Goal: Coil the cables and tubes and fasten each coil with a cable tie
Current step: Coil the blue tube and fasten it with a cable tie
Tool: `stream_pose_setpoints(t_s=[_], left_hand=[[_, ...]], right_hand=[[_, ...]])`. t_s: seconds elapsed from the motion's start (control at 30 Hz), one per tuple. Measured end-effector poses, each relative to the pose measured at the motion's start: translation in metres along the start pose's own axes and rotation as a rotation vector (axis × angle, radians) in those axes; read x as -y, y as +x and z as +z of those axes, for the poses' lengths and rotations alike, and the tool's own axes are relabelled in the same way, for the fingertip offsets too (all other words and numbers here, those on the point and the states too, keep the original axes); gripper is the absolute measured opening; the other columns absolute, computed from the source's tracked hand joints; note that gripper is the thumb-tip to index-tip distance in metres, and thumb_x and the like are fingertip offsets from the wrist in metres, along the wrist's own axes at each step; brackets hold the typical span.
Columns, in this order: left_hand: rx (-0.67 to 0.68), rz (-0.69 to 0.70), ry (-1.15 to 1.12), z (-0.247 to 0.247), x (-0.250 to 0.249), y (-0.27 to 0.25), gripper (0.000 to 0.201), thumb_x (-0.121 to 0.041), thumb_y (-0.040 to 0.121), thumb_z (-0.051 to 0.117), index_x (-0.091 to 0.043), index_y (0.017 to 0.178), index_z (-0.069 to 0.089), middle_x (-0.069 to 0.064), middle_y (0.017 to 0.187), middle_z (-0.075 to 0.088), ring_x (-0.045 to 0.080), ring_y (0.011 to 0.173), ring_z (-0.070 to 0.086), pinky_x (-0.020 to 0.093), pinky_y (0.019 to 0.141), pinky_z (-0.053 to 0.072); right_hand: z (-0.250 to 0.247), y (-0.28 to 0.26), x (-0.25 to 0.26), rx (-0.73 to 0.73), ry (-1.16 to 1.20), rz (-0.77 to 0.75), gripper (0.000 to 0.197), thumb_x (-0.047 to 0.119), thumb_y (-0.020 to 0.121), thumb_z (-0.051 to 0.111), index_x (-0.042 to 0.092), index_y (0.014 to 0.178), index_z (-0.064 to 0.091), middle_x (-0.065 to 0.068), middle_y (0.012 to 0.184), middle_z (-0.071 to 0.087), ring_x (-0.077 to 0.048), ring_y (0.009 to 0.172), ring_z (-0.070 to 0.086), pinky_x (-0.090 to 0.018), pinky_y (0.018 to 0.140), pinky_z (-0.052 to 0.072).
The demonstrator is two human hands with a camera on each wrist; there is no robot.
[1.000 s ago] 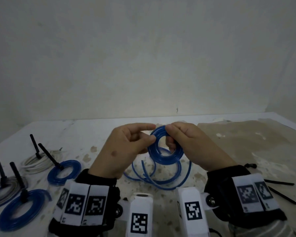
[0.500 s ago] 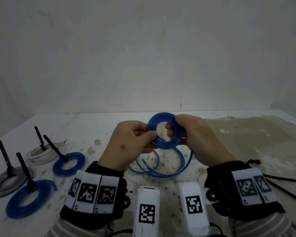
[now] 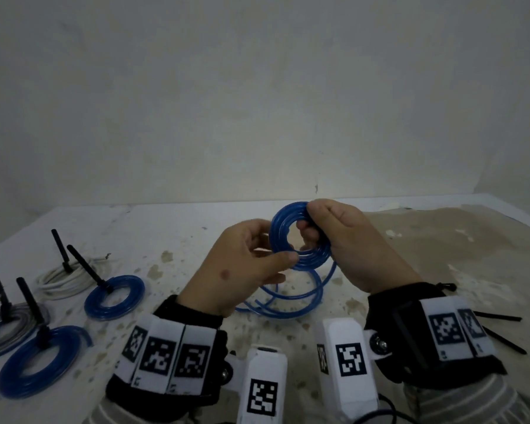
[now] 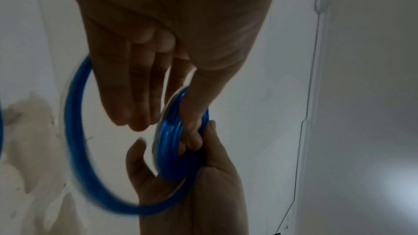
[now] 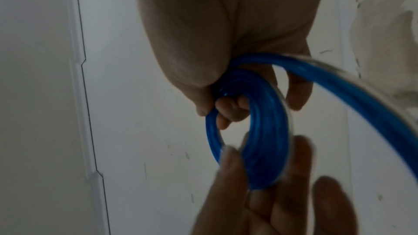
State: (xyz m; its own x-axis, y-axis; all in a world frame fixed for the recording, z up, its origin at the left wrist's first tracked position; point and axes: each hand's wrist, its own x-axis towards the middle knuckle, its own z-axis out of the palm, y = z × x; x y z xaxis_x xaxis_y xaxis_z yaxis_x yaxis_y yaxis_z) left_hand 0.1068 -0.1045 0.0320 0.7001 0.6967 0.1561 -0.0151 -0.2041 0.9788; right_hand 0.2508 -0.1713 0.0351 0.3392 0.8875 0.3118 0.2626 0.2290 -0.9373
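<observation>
A blue tube (image 3: 300, 237) is held above the white table (image 3: 172, 228) by both hands, partly wound into a small upright coil. The right side of the coil is gripped by the right hand (image 3: 346, 240), with the thumb on the near face and the fingers curled through the opening. The lower left edge is pinched by the left hand (image 3: 245, 261) between thumb and fingertips. The loose rest of the tube hangs down in wide loops (image 3: 288, 298) onto the table below the hands. At the left, four finished coils are seen, each fastened with a black cable tie: two blue coils (image 3: 114, 296) (image 3: 39, 364), a white one (image 3: 66, 278) and a grey one (image 3: 3, 328). Loose black cable ties (image 3: 499, 317) are lying at the right.
</observation>
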Motion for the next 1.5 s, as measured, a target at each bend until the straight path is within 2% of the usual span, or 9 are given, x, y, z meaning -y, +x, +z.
stream_pose_setpoints(t_s=[0.1, 0.2, 0.43, 0.57, 0.73, 0.9, 1.07, 1.27, 1.5], left_hand=[[-0.063, 0.087, 0.07, -0.01, -0.006, 0.0, 0.018, -0.013, 0.08, 0.066, -0.018, 0.097, 0.066, 0.007, 0.079, 0.071, 0.016, 0.072, 0.069, 0.031, 0.066, 0.059], [-0.062, 0.085, 0.201, -0.017, -0.008, 0.0, 0.008, -0.012, 0.08, 0.067, -0.018, 0.082, 0.071, 0.009, 0.072, 0.072, 0.017, 0.066, 0.069, 0.026, 0.06, 0.057], [0.021, 0.035, 0.349, -0.027, -0.005, -0.001, 0.006, -0.011, 0.077, 0.071, -0.014, 0.081, 0.072, 0.008, 0.076, 0.071, 0.019, 0.067, 0.069, 0.026, 0.064, 0.059], [-0.033, 0.014, 0.168, -0.029, -0.002, 0.001, 0.007, -0.006, 0.077, 0.07, -0.012, 0.081, 0.07, 0.012, 0.077, 0.07, 0.016, 0.065, 0.069, 0.023, 0.06, 0.056], [-0.02, -0.07, -0.082, -0.026, 0.001, 0.002, 0.005, -0.006, 0.074, 0.068, -0.007, 0.079, 0.067, 0.009, 0.069, 0.071, 0.014, 0.062, 0.068, 0.022, 0.056, 0.055], [-0.072, -0.049, -0.302, -0.027, 0.0, 0.005, 0.021, -0.015, 0.062, 0.064, -0.005, 0.08, 0.063, 0.004, 0.062, 0.068, 0.011, 0.056, 0.065, 0.019, 0.05, 0.053], [-0.002, -0.104, -0.385, -0.021, 0.004, 0.005, 0.015, -0.009, 0.069, 0.062, -0.005, 0.083, 0.06, 0.004, 0.066, 0.07, 0.011, 0.061, 0.068, 0.02, 0.054, 0.055], [0.111, -0.126, -0.093, -0.017, 0.005, 0.001, 0.014, -0.005, 0.073, 0.069, -0.01, 0.086, 0.067, 0.006, 0.079, 0.073, 0.018, 0.074, 0.071, 0.026, 0.065, 0.057], [0.063, -0.032, 0.069, -0.024, -0.005, -0.001, 0.016, -0.007, 0.073, 0.072, -0.016, 0.087, 0.071, 0.016, 0.085, 0.072, 0.018, 0.07, 0.069, 0.027, 0.06, 0.057]], right_hand=[[0.003, -0.002, 0.004, 0.088, -0.217, -0.024, 0.035, 0.023, 0.098, 0.039, 0.017, 0.069, 0.056, 0.009, 0.054, 0.047, -0.005, 0.051, 0.041, -0.021, 0.054, 0.034], [0.009, -0.003, 0.006, 0.171, -0.341, -0.029, 0.035, 0.023, 0.098, 0.04, 0.018, 0.067, 0.054, 0.01, 0.055, 0.046, -0.003, 0.049, 0.04, -0.021, 0.055, 0.034], [0.018, -0.004, 0.001, 0.216, -0.339, -0.002, 0.035, 0.026, 0.097, 0.041, 0.014, 0.068, 0.057, 0.007, 0.057, 0.05, -0.01, 0.052, 0.041, -0.028, 0.056, 0.035], [0.02, -0.003, 0.001, 0.124, -0.21, 0.0, 0.037, 0.033, 0.094, 0.044, 0.008, 0.073, 0.061, 0.007, 0.058, 0.056, -0.009, 0.056, 0.047, -0.025, 0.059, 0.04], [0.014, -0.001, -0.002, 0.036, 0.071, -0.002, 0.04, 0.047, 0.075, 0.049, 0.009, 0.078, 0.06, 0.005, 0.06, 0.06, -0.008, 0.056, 0.051, -0.025, 0.057, 0.043], [0.008, -0.004, -0.001, 0.078, 0.179, 0.021, 0.041, 0.046, 0.075, 0.046, 0.011, 0.078, 0.066, -0.002, 0.071, 0.068, -0.013, 0.067, 0.063, -0.027, 0.06, 0.054], [0.009, -0.004, 0.002, 0.072, 0.175, -0.009, 0.043, 0.046, 0.08, 0.042, 0.009, 0.069, 0.061, -0.002, 0.066, 0.063, -0.012, 0.061, 0.058, -0.023, 0.059, 0.05], [0.002, -0.004, 0.0, 0.052, -0.171, -0.07, 0.042, 0.036, 0.094, 0.037, 0.014, 0.063, 0.055, 0.005, 0.057, 0.056, -0.008, 0.056, 0.048, -0.021, 0.06, 0.039], [0.003, -0.005, 0.003, 0.152, -0.405, -0.076, 0.045, 0.03, 0.097, 0.038, 0.012, 0.06, 0.056, 0.01, 0.051, 0.055, -0.005, 0.051, 0.047, -0.016, 0.057, 0.038]])
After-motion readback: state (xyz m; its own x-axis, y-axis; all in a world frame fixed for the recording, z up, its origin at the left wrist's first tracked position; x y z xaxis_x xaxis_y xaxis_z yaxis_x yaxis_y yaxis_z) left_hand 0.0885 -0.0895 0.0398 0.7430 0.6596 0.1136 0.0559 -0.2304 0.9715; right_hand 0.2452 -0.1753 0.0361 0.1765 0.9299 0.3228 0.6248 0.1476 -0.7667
